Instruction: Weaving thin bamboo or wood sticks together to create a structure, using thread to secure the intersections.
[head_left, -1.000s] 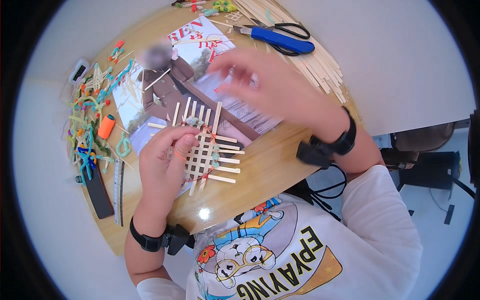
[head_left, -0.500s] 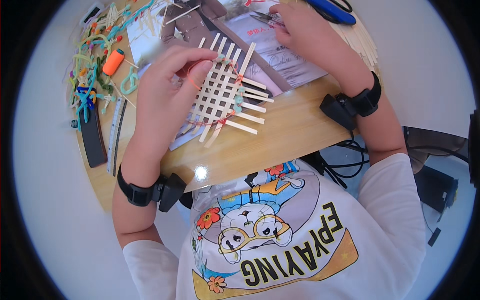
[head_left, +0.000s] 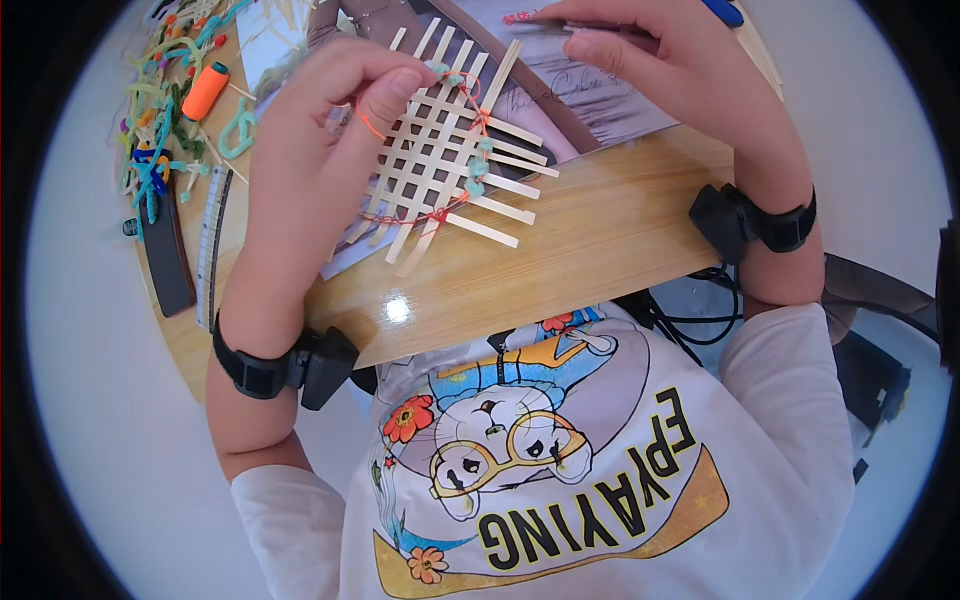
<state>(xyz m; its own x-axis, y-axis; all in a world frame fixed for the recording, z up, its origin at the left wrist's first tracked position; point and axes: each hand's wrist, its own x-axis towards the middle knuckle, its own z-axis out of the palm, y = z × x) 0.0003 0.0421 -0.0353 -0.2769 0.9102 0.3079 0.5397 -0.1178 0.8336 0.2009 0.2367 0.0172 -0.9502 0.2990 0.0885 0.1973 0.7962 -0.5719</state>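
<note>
Woven lattice (head_left: 432, 150) over near edge of poster (head_left: 622, 108). Your left hand (head_left: 325, 128) pinches its rim, thumb against forefinger. Your right hand (head_left: 680, 65) hangs above poster's right side; cannot tell whether its fingers grip anything.

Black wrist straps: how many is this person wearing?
2. The left strap is behind the left hand, which holds the woven lattice; the right strap is behind the right hand. Neither is hidden, though sleeves could cover others.
</note>
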